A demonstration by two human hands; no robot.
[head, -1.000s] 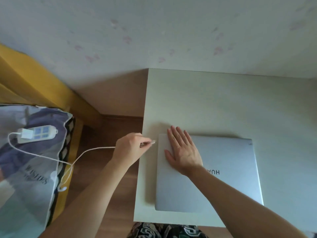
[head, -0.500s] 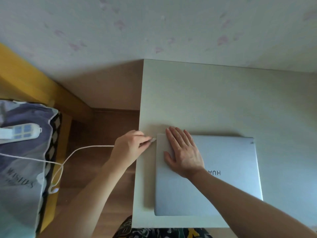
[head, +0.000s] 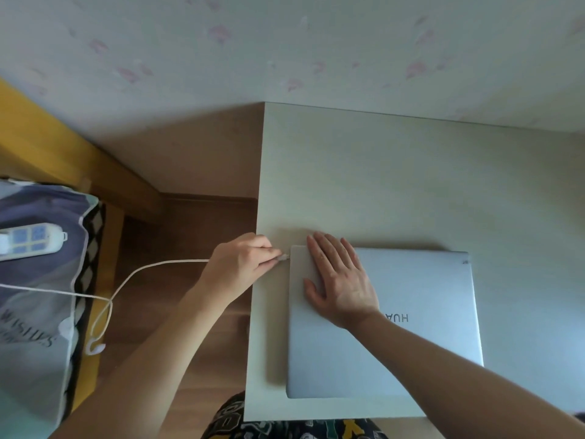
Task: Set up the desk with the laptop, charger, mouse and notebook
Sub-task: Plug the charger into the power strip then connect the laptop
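A closed silver laptop (head: 411, 327) lies on the pale desk (head: 395, 185), near its front left corner. My right hand (head: 338, 280) rests flat on the lid's far left corner, fingers spread. My left hand (head: 243, 264) pinches the plug of the white charger cable (head: 152, 267) right at the laptop's left edge, near the back corner. The cable runs left over the floor to a white power strip (head: 28, 240) on the bed. No mouse or notebook is in view.
A bed with a grey-blue printed cover (head: 34, 296) and a yellow wooden frame (head: 57, 160) stands at the left. Brown wooden floor (head: 177, 223) lies between bed and desk. The desk stands against a wall with pink-patterned wallpaper (head: 285, 42).
My left hand has brought the cable plug a little closer, up to the laptop's left edge. My right hand has stayed flat on the lid. The view shifted slightly.
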